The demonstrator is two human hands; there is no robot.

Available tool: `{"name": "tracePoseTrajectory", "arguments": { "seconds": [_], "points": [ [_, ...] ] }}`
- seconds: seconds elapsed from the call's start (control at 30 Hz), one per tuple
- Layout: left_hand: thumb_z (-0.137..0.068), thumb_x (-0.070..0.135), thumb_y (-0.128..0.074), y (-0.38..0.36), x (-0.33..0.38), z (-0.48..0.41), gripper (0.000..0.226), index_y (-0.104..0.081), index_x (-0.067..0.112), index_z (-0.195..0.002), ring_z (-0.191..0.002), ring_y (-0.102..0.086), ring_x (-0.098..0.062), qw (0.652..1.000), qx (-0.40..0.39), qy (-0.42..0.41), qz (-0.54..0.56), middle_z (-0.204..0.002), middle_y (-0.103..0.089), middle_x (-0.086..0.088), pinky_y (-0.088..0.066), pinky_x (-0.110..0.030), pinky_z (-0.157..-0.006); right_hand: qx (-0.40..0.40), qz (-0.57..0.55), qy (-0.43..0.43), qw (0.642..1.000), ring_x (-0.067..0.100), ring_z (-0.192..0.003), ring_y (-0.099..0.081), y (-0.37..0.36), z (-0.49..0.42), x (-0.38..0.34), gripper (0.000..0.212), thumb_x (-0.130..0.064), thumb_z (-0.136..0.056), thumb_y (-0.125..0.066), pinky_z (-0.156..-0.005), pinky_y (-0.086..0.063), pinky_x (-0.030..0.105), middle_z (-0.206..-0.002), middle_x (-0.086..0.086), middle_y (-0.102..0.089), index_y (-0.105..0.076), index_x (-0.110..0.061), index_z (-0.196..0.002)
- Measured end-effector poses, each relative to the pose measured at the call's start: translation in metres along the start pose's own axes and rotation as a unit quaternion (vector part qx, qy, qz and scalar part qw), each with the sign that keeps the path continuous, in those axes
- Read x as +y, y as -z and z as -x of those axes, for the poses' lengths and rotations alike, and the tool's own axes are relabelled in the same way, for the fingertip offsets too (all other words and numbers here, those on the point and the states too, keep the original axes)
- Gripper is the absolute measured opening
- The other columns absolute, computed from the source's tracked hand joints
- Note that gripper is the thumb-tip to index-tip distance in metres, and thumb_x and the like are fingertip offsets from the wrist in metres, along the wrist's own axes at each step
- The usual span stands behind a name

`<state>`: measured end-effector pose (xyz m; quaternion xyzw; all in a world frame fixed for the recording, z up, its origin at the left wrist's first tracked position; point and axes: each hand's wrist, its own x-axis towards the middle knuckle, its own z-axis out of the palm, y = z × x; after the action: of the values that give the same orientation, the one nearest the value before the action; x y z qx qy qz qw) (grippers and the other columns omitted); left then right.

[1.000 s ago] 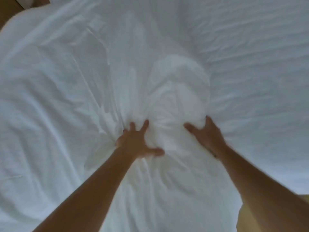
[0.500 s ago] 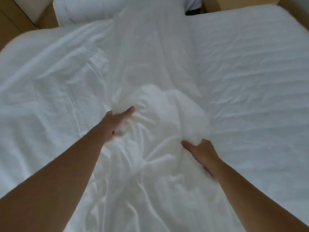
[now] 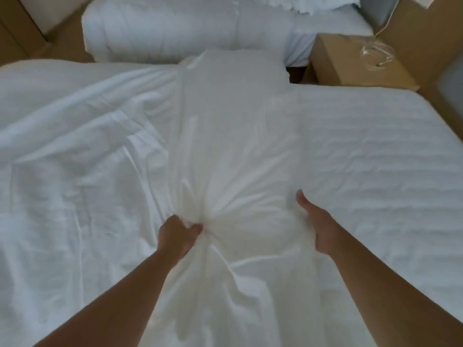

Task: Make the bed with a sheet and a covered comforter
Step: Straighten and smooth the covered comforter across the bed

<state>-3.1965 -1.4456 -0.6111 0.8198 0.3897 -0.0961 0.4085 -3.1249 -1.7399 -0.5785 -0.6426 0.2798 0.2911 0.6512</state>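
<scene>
A white covered comforter [image 3: 233, 136] lies in a long folded band down the middle of the bed, its far end hanging over the bed's far edge. My left hand [image 3: 176, 235] grips a bunched gather of its fabric at the near end. My right hand [image 3: 317, 226] holds the comforter's right edge, thumb on top and fingers tucked under the cloth. A creased white sheet [image 3: 70, 159] spreads over the left half of the bed. The quilted white mattress [image 3: 375, 159] shows bare on the right half.
A second white bed [image 3: 175, 28] with bedding stands beyond the far edge. A tan nightstand [image 3: 350, 63] with a white cable [image 3: 375, 52] on it sits at the far right. Tan floor [image 3: 65, 43] shows between the beds.
The view has tilted up, bringing the second bed and nightstand into sight. My left hand has closed on a gather of fabric, and the comforter now lies stretched out longer across the bed.
</scene>
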Motion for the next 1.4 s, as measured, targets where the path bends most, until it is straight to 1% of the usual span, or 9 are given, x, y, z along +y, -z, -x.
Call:
{"name": "tracePoseTrajectory", "arguments": {
  "seconds": [0.1, 0.33, 0.5, 0.7, 0.97, 1.1, 1.17, 1.27, 1.4],
  "points": [
    [-0.04, 0.063, -0.095, 0.006, 0.047, -0.046, 0.094, -0.066, 0.011, -0.113, -0.087, -0.072, -0.024, 0.983, -0.039, 0.023, 0.177, -0.1, -0.074, -0.006, -0.06, -0.035, -0.071, 0.018, 0.157, 0.04, 0.987, 0.019, -0.081, -0.069, -0.027, -0.018, -0.007, 0.058, -0.049, -0.071, -0.085, -0.073, -0.055, 0.029, -0.092, 0.004, -0.071, -0.066, -0.008, -0.108],
    [-0.057, 0.034, -0.098, -0.04, 0.133, -0.115, 0.056, -0.07, 0.011, -0.1, -0.081, -0.075, -0.019, 0.966, -0.038, -0.027, 0.254, -0.089, -0.077, -0.005, -0.06, -0.028, -0.066, 0.035, 0.052, 0.093, 0.994, 0.023, -0.094, -0.072, -0.049, -0.164, -0.145, 0.096, -0.064, -0.044, -0.092, -0.092, -0.057, 0.039, -0.107, 0.007, -0.074, -0.069, -0.007, -0.117],
    [-0.037, 0.059, -0.099, -0.042, 0.218, -0.198, 0.13, -0.041, 0.006, -0.141, -0.109, -0.067, -0.019, 0.966, 0.009, -0.063, 0.251, -0.121, -0.068, -0.001, -0.055, -0.037, -0.097, 0.063, 0.062, 0.128, 0.988, 0.02, -0.104, -0.069, -0.059, -0.26, -0.196, 0.134, -0.074, -0.018, -0.091, -0.097, -0.055, 0.038, -0.119, 0.004, -0.07, -0.06, -0.007, -0.129],
    [-0.075, 0.009, -0.066, -0.038, 0.263, -0.282, 0.037, -0.063, -0.002, -0.11, -0.097, -0.066, -0.035, 0.98, 0.156, 0.012, 0.124, -0.104, -0.067, -0.015, -0.057, -0.038, -0.082, 0.049, 0.056, 0.151, 0.986, 0.025, -0.09, -0.067, -0.061, -0.338, -0.261, 0.057, -0.036, -0.068, -0.091, -0.09, -0.055, 0.035, -0.099, 0.007, -0.068, -0.062, -0.004, -0.105],
    [-0.026, 0.085, -0.082, -0.041, 0.343, -0.376, 0.169, -0.011, 0.006, -0.157, -0.136, -0.046, -0.034, 0.995, 0.06, 0.034, 0.075, -0.153, -0.042, -0.01, -0.043, -0.05, -0.11, 0.027, 0.103, 0.168, 0.98, 0.03, -0.136, -0.043, -0.083, -0.422, -0.351, 0.156, -0.075, -0.043, -0.086, -0.114, -0.035, 0.041, -0.153, 0.008, -0.038, 0.004, -0.021, -0.159],
    [-0.035, 0.08, -0.076, -0.085, 0.335, -0.41, 0.146, -0.034, 0.002, -0.15, -0.13, -0.052, -0.033, 0.993, 0.048, 0.002, -0.112, -0.145, -0.051, -0.016, -0.044, -0.045, -0.109, 0.096, 0.343, 0.148, 0.923, 0.035, -0.14, -0.034, -0.101, -0.456, -0.365, 0.159, -0.089, -0.041, -0.072, -0.115, -0.032, 0.045, -0.156, 0.017, -0.029, -0.002, -0.004, -0.156],
    [-0.025, 0.069, -0.088, -0.064, 0.363, -0.441, 0.14, -0.044, 0.01, -0.144, -0.115, -0.063, -0.029, 0.996, 0.082, -0.025, 0.033, -0.131, -0.062, -0.009, -0.053, -0.045, -0.1, 0.136, 0.36, 0.136, 0.913, 0.036, -0.14, -0.031, -0.108, -0.462, -0.384, 0.159, -0.091, -0.038, -0.071, -0.115, -0.029, 0.047, -0.155, 0.019, -0.024, -0.009, -0.003, -0.154],
    [-0.062, 0.052, -0.09, -0.048, 0.399, -0.487, 0.127, -0.015, 0.01, -0.157, -0.116, -0.061, -0.033, 0.995, 0.071, -0.056, 0.037, -0.137, -0.055, -0.015, -0.051, -0.044, -0.102, 0.21, 0.372, 0.196, 0.882, 0.036, -0.138, -0.034, -0.105, -0.496, -0.393, 0.145, -0.094, -0.048, -0.065, -0.113, -0.028, 0.047, -0.152, 0.019, -0.03, -0.019, -0.001, -0.151],
    [-0.094, 0.059, -0.055, -0.074, 0.387, -0.544, 0.093, -0.028, -0.01, -0.149, -0.133, -0.047, -0.039, 0.986, 0.113, -0.041, -0.117, -0.146, -0.048, -0.025, -0.039, -0.04, -0.107, 0.231, 0.393, 0.212, 0.864, 0.038, -0.133, -0.04, -0.098, -0.545, -0.406, 0.134, -0.096, -0.055, -0.056, -0.109, -0.032, 0.05, -0.148, 0.02, -0.036, -0.025, -0.006, -0.149]
  ]
}}
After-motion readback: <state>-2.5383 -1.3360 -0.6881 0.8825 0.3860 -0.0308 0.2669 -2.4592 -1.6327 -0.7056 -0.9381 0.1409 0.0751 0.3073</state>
